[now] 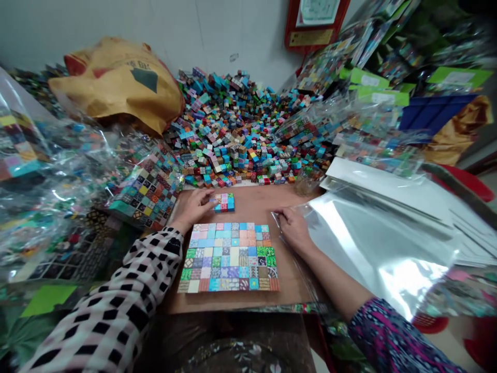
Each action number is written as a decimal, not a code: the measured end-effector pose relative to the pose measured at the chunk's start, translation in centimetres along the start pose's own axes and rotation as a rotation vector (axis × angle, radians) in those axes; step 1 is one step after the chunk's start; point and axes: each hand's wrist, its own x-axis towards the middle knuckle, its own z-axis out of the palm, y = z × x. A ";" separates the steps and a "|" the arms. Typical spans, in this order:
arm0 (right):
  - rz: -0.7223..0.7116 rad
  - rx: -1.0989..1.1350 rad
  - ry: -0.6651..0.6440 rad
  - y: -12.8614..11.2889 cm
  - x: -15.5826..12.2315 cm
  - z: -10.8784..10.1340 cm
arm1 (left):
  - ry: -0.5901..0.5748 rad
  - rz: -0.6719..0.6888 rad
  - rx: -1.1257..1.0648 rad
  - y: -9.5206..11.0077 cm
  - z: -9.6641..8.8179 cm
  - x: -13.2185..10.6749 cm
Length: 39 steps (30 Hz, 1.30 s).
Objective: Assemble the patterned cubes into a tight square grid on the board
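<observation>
My left hand (196, 208) is at the back left of the board, its fingertips closed on the left end of a small block of patterned cubes (225, 202). In front of it lies a flat rectangular slab of many small printed cubes (232, 257), set in tight rows. To the right of this slab, my right hand (294, 228) pinches the near-left edge of a large clear plastic bag (349, 233). The bag spreads out flat toward the right and catches bright glare. Both hands are over the brown board (260, 199).
A heap of loose coloured cubes (240, 129) fills the back by the wall. Plastic-wrapped cube blocks (143, 191) crowd the left, below a large tan paper sack (116, 83). White sheets (373, 181), a blue bin (435, 114) and more bagged blocks (330, 67) stand at right.
</observation>
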 end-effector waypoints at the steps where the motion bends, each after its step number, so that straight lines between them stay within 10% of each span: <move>1: 0.002 0.000 0.000 0.0 0.0 0.0 | -0.007 0.004 0.001 0.0 0.0 0.0; 23: 0.116 -0.058 -0.193 -1.8 4.5 -1.1 | -0.184 0.194 -0.060 -1.4 0.7 0.2; 32: -0.231 -0.197 -0.548 -9.5 9.9 4.3 | -0.160 0.223 -0.071 -1.6 1.2 0.0; 39: -0.298 -0.122 -0.655 -9.6 10.6 6.8 | -0.163 0.229 -0.073 -1.2 1.1 -0.2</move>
